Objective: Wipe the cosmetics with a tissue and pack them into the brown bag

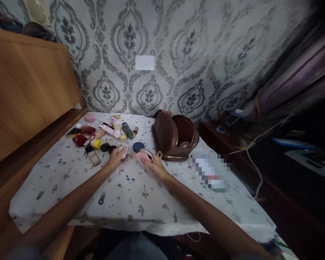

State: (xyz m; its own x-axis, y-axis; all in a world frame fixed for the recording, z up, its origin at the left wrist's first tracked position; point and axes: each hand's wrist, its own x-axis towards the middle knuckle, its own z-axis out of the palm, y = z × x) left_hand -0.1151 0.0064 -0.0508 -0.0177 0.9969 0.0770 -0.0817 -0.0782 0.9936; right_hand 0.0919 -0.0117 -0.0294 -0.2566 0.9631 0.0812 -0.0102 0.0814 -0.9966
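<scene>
My left hand point(114, 159) has its fingers closed on a small white wipe point(123, 151), just above the table. In my right hand point(157, 167) is a round pink compact point(143, 157), tilted, its rim gripped between thumb and fingers. A dark blue round container point(138, 147) sits right behind the compact. To the right of it stands a brown cosmetic bag point(162, 131), its flap unzipped and its inside partly showing. Left of my hands lie a foundation bottle point(93, 156), a yellow-capped container point(97, 143) and a dark green bottle point(127, 130).
A patterned white cloth point(119, 206) covers the table. More cosmetics and a pink jar point(89, 117) lie at the back left. A blurred-out object point(211, 175) rests at the right. A wooden cabinet point(32, 90) borders the left; a white cable point(256, 162) hangs at the right.
</scene>
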